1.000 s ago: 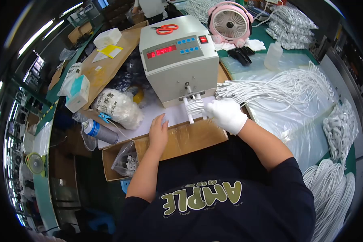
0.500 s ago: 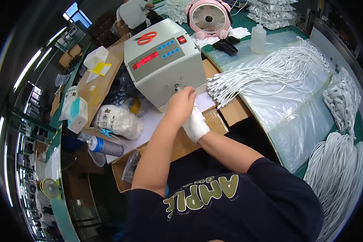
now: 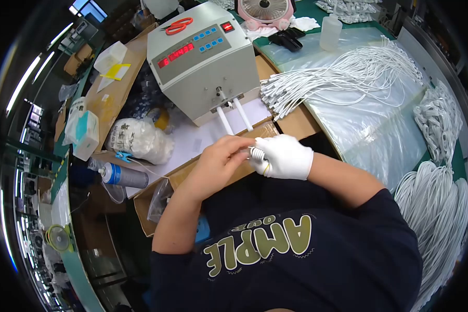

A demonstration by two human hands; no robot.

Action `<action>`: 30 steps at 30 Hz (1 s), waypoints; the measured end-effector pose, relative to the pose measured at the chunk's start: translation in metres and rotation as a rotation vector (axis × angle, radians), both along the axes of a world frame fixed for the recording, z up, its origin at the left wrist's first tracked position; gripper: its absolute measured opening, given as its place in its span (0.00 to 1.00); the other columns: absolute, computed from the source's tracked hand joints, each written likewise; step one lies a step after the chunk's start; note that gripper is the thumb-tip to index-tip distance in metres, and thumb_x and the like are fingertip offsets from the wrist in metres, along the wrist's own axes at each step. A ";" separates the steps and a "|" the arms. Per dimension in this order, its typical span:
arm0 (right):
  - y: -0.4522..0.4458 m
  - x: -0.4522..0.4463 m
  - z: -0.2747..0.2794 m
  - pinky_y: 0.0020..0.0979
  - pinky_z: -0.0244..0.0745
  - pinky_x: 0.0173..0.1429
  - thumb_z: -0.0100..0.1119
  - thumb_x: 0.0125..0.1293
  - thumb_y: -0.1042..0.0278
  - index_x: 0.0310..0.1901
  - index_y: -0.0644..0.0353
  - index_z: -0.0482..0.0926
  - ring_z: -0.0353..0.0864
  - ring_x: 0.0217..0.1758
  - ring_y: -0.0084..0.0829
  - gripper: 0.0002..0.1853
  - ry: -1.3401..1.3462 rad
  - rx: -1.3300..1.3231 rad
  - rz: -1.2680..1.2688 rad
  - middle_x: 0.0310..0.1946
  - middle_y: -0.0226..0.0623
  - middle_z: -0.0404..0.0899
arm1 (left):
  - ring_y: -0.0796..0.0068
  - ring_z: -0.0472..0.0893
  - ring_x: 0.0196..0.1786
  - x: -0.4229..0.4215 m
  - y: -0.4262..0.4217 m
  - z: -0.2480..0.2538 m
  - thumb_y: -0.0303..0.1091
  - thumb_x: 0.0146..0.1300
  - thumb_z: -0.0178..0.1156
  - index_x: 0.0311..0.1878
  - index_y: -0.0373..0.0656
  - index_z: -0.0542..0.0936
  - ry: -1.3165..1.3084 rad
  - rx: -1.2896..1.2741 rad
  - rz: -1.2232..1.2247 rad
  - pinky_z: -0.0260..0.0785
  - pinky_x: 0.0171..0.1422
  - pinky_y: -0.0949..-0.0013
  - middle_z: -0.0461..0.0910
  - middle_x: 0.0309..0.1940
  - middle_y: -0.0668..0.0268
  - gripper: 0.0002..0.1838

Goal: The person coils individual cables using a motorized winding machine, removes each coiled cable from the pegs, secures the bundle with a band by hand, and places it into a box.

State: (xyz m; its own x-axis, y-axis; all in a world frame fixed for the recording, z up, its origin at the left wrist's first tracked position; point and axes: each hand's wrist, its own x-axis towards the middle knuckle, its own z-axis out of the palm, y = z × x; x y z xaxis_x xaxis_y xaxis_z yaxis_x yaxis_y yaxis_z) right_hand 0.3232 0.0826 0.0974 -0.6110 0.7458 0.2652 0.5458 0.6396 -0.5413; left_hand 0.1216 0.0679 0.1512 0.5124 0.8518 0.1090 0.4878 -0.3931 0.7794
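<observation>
My right hand (image 3: 285,157), in a white glove, is closed round a small coil of white cable (image 3: 256,154) in front of my body. My bare left hand (image 3: 219,161) meets it from the left, its fingertips pinched at the coil's edge. Beyond my hands stands a grey winding machine (image 3: 205,62) with a red lit display. Its two white prongs (image 3: 234,117) stick out toward me with no cable around them. Red-handled scissors (image 3: 179,26) lie on top of the machine.
Loose white cables (image 3: 343,78) spread over plastic sheets at the right, with hanging bundles (image 3: 437,208) nearer me. A pink fan (image 3: 265,11) and a clear bottle (image 3: 330,32) stand behind. At left are a wrapped white bundle (image 3: 140,140) and a spray can (image 3: 125,176).
The cable coil has come off the machine's prongs. Both hands have drawn back from the machine toward my body with the coil between them. The view has shifted.
</observation>
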 end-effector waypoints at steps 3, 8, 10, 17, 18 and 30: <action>0.005 0.000 0.017 0.45 0.76 0.37 0.53 0.64 0.59 0.39 0.58 0.73 0.81 0.29 0.49 0.12 -0.232 -0.042 0.015 0.24 0.44 0.80 | 0.61 0.80 0.47 -0.003 -0.007 0.000 0.28 0.63 0.60 0.52 0.40 0.79 0.050 0.210 -0.078 0.73 0.51 0.67 0.79 0.48 0.57 0.14; 0.005 -0.011 0.009 0.45 0.77 0.42 0.55 0.63 0.56 0.46 0.57 0.74 0.82 0.35 0.51 0.16 -0.262 -0.261 0.126 0.29 0.48 0.82 | 0.62 0.81 0.48 -0.003 -0.021 -0.018 0.27 0.63 0.61 0.54 0.41 0.79 0.123 0.275 -0.020 0.73 0.53 0.68 0.80 0.49 0.58 0.15; -0.003 -0.016 0.000 0.45 0.77 0.43 0.56 0.62 0.55 0.47 0.56 0.75 0.82 0.37 0.52 0.17 -0.038 -0.267 0.028 0.32 0.49 0.82 | 0.60 0.81 0.48 -0.003 -0.028 -0.027 0.28 0.63 0.61 0.53 0.40 0.79 0.088 0.299 0.085 0.73 0.52 0.67 0.80 0.48 0.58 0.15; -0.002 -0.024 -0.014 0.45 0.77 0.41 0.58 0.62 0.56 0.38 0.56 0.76 0.83 0.36 0.47 0.12 -0.129 -0.149 0.014 0.31 0.43 0.82 | 0.60 0.81 0.49 -0.001 -0.040 -0.067 0.29 0.65 0.60 0.53 0.38 0.79 -0.091 0.242 0.289 0.73 0.53 0.66 0.80 0.48 0.56 0.14; -0.003 -0.025 -0.015 0.45 0.77 0.41 0.59 0.62 0.56 0.38 0.56 0.76 0.83 0.36 0.47 0.12 -0.162 -0.150 0.011 0.30 0.43 0.82 | 0.62 0.81 0.49 0.000 -0.040 -0.068 0.29 0.66 0.59 0.53 0.37 0.79 -0.121 0.195 0.295 0.73 0.54 0.67 0.80 0.48 0.56 0.13; -0.004 -0.027 -0.002 0.44 0.77 0.39 0.60 0.61 0.52 0.36 0.55 0.79 0.82 0.34 0.48 0.14 -0.254 -0.148 0.083 0.27 0.43 0.82 | 0.55 0.81 0.44 0.002 -0.049 -0.074 0.24 0.57 0.64 0.48 0.34 0.79 0.063 0.605 0.241 0.75 0.46 0.65 0.80 0.43 0.53 0.15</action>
